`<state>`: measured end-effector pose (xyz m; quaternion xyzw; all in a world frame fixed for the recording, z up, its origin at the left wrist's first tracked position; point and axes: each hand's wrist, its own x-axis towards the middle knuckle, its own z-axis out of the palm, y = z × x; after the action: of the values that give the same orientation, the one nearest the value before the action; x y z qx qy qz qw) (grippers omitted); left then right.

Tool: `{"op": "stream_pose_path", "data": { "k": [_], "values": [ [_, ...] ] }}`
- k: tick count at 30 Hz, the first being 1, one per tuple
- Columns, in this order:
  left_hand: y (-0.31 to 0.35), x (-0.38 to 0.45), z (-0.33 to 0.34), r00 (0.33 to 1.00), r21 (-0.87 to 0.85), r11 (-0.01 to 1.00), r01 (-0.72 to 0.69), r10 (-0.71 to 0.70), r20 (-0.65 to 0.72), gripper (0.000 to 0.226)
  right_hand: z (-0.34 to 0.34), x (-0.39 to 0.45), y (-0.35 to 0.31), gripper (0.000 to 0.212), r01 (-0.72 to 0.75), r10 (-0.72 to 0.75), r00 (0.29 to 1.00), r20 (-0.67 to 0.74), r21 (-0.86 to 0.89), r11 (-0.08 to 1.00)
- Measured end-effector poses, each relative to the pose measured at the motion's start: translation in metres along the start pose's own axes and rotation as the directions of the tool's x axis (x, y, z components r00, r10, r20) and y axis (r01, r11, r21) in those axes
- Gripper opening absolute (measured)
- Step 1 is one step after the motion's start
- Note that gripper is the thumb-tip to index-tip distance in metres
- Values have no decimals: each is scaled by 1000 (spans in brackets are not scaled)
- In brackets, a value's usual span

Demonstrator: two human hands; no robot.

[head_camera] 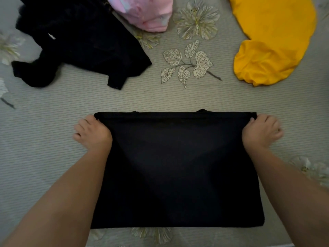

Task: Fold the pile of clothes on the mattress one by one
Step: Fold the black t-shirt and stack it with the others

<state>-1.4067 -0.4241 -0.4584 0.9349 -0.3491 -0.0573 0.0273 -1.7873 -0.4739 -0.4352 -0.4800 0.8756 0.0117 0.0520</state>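
Observation:
A black garment (176, 168) lies flat in a rectangle on the mattress (178, 97), straight in front of me. My left hand (91, 133) pinches its far left corner. My right hand (261, 131) pinches its far right corner. Both hands hold the far edge taut, and the fingers curl round the fabric. A crumpled heap of black clothes (76, 41) lies at the far left, with a pink garment (147, 11) behind it.
A bright yellow garment (270, 40) lies spread at the far right. The mattress cover is grey-green with printed leaves and flowers (188, 63). Bare cover shows between the flat garment and the heaps.

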Motion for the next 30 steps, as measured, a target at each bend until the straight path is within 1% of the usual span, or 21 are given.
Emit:
{"op": "stream_pose_path", "data": {
  "k": [2,4,5,6,7,8,10,11,12,13,15,17,19,21,22,23,24,25,26,28,30],
  "values": [
    [3,2,-4,1000,5,1000,14,-14,19,31,-4,0,-2,34,0,-1,1000,13,21,1000],
    [5,0,-14,1000,-31,1000,5,-5,-1,36,-12,-2,-3,35,-12,11,1000,16,76,997],
    [3,-5,-20,999,-60,997,-42,41,-19,40,-16,-6,-1,38,0,-1,1000,6,108,994],
    [1,-15,-25,990,-89,987,-137,135,-32,45,-21,-13,3,40,54,-53,999,-11,132,990],
    [-3,-31,-29,965,-113,959,-261,259,-26,48,-24,-26,8,43,157,-154,987,-34,133,979],
    [-9,-52,-31,922,-133,914,-384,388,1,50,-24,-44,15,43,288,-283,957,-60,116,951],
    [-23,-102,-32,813,-139,818,-558,572,108,53,-20,-90,33,44,515,-513,857,-57,55,855],
    [-33,-127,-31,766,-125,786,-605,618,176,56,-17,-115,43,45,584,-584,812,-6,33,811],
    [-45,-149,-30,737,-107,776,-622,626,255,60,-13,-137,54,47,618,-618,782,74,24,785],
    [-58,-167,-31,729,-85,787,-610,600,330,65,-10,-153,66,49,624,-620,769,154,24,781],
    [-82,-188,-33,747,-25,832,-554,510,426,81,-7,-168,87,50,573,-557,789,259,18,819],
    [-100,-196,-35,763,-4,863,-504,448,467,92,-8,-171,105,53,472,-459,836,301,31,881],
    [-105,-198,-40,761,-2,876,-482,420,495,95,-11,-173,121,57,347,-351,885,306,70,935],
    [-98,-201,-46,757,4,884,-468,399,518,90,-15,-177,133,55,233,-252,919,303,97,968],
    [-90,-203,-49,746,5,874,-485,411,524,79,-16,-178,138,52,178,-206,929,308,118,977],
    [-78,-205,-52,722,-12,847,-531,460,517,66,-17,-179,141,50,131,-170,935,312,140,981],
    [-63,-208,-53,688,-43,804,-594,534,492,55,-18,-181,142,46,92,-138,940,311,157,983],
    [-44,-209,-53,636,-77,746,-662,613,469,50,-18,-182,141,41,56,-106,946,307,166,985],
    [-20,-209,-52,559,-100,672,-734,680,474,51,-18,-184,139,36,19,-71,951,302,173,985],
    [36,-211,-44,350,-126,462,-878,798,490,55,-17,-188,132,26,-67,8,954,300,186,980],
    [96,-216,-32,112,-128,209,-970,843,527,58,-17,-187,127,23,-172,103,943,316,199,965]
  ]
}}
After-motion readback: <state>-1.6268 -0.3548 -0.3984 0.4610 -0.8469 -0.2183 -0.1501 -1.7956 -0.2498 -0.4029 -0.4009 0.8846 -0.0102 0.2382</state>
